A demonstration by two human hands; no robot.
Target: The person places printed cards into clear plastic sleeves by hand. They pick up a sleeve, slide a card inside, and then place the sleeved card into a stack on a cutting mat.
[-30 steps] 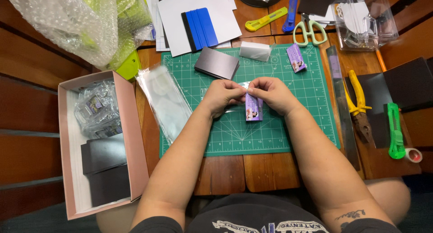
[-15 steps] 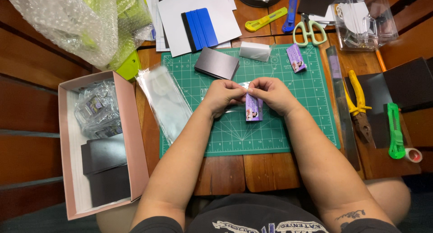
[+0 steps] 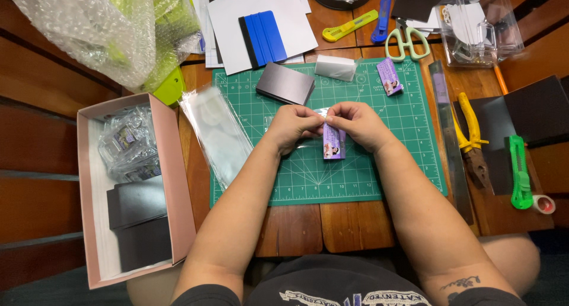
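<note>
Both hands meet at the middle of the green cutting mat. The left hand and right hand pinch the top edge of a small purple card, fingertips pressed close together, with a clear film strip between them. At nine o'clock lie clear sleeves; at twelve, a dark magnet stack; at one, a second purple card. The film could crease or stick crooked if the pinch slips.
</note>
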